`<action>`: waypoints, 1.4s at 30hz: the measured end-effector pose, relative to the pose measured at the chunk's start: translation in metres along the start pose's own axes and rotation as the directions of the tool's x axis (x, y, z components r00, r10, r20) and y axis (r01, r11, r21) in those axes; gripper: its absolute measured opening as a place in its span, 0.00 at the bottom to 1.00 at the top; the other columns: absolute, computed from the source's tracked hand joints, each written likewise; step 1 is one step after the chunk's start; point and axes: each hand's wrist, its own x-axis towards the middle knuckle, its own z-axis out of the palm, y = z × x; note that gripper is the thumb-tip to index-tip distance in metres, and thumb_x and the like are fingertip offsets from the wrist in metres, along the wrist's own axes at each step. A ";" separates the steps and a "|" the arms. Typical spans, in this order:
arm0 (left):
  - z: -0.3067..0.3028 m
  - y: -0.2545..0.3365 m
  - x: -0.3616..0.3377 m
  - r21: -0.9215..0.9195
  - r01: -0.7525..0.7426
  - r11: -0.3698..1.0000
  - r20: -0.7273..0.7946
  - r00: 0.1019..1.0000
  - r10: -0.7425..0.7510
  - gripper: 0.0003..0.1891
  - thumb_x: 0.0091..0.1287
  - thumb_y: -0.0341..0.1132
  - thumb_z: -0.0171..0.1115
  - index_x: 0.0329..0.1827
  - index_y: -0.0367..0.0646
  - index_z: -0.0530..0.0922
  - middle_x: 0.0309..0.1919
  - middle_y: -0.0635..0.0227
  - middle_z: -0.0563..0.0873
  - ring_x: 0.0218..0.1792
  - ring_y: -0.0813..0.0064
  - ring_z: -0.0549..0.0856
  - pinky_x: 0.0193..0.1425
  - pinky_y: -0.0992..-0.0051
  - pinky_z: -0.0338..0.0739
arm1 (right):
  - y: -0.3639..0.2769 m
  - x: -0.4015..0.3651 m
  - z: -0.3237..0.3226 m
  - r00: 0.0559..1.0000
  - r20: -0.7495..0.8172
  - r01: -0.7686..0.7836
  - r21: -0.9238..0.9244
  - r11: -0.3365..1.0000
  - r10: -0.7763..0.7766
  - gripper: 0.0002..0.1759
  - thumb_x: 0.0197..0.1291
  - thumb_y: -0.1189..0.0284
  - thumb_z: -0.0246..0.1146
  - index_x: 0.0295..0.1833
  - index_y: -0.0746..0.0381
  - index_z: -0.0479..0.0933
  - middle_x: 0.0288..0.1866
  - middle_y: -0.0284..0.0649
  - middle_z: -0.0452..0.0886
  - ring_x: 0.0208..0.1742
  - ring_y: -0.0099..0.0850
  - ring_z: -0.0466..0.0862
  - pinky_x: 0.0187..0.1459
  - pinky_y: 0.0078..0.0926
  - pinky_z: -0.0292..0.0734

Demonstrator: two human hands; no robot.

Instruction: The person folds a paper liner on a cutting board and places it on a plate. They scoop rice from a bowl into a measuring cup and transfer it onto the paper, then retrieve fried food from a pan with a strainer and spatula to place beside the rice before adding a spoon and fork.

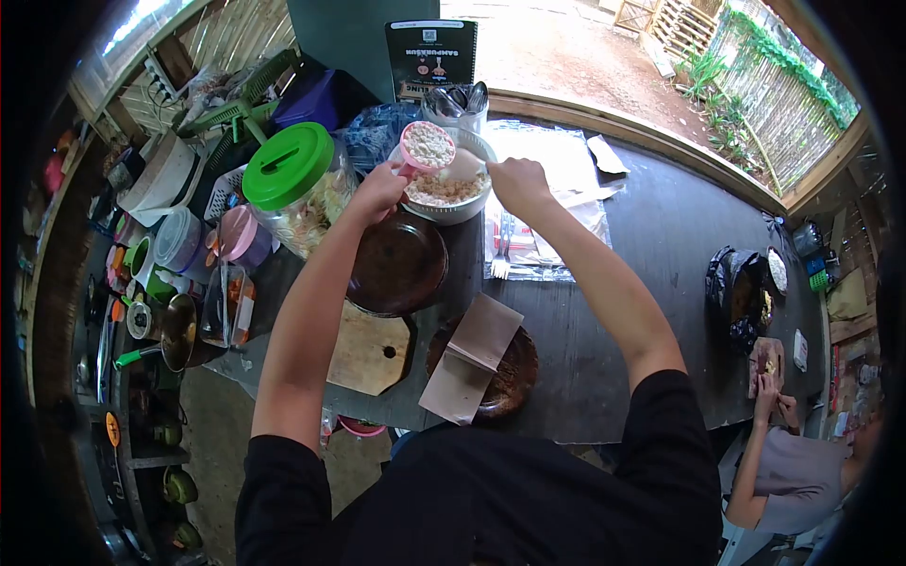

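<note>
My left hand (379, 192) is closed on a small pink cup (408, 158) heaped with white rice (429, 146), tilted over the left side of a white slotted bowl (453, 215). Inside that bowl lies more rice (444, 189), partly brownish. At the bowl's right rim is my right hand (521, 186), its fingers curled; what it grips is hidden behind them. Just below the bowl sits a dark brown round plate (396, 269). Several forks (501, 250) rest on a foil-like sheet (566, 226) under my right forearm.
A green-lidded jar (288, 165) stands at left, a cutlery holder (458, 108) behind the bowl. Nearer me are a wooden board (368, 351) and brown paper (472, 358) on a second brown plate (514, 377). At far right another person (797, 472) works beside a black plastic bag (736, 292).
</note>
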 end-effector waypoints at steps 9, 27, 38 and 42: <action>-0.016 -0.004 -0.001 0.024 0.087 0.996 0.014 0.996 -0.088 0.19 0.70 0.43 0.56 0.54 0.37 0.76 0.26 0.64 0.81 0.16 0.75 0.72 0.18 0.71 0.65 | 0.012 0.013 -0.005 0.978 0.206 -0.054 0.328 0.943 -0.016 0.14 0.63 0.62 0.60 0.51 0.51 0.85 0.39 0.47 0.86 0.42 0.43 0.86 0.47 0.40 0.79; 0.000 0.008 -0.022 -0.169 0.196 0.966 0.143 0.975 -0.172 0.13 0.73 0.47 0.54 0.43 0.46 0.73 0.24 0.74 0.71 0.16 0.81 0.68 0.18 0.76 0.60 | 0.012 -0.013 -0.078 0.954 -0.274 -0.012 0.355 0.935 0.117 0.18 0.66 0.62 0.59 0.60 0.50 0.79 0.34 0.48 0.86 0.35 0.43 0.86 0.40 0.40 0.81; 0.012 0.003 -0.021 -0.228 0.198 0.953 0.305 0.944 -0.123 0.11 0.72 0.36 0.52 0.54 0.45 0.75 0.23 0.75 0.71 0.16 0.83 0.68 0.16 0.80 0.61 | 0.033 -0.002 -0.049 0.988 -0.114 -0.053 0.386 0.921 0.104 0.18 0.66 0.53 0.59 0.57 0.46 0.82 0.31 0.46 0.85 0.33 0.44 0.85 0.40 0.40 0.78; 0.006 0.001 -0.013 -0.250 0.169 0.953 0.254 0.962 -0.104 0.12 0.71 0.33 0.51 0.54 0.42 0.75 0.24 0.74 0.71 0.16 0.82 0.67 0.16 0.79 0.61 | 0.019 -0.018 -0.085 0.987 0.151 -0.123 0.443 0.888 0.061 0.19 0.65 0.50 0.58 0.57 0.42 0.82 0.39 0.44 0.86 0.41 0.41 0.86 0.46 0.40 0.79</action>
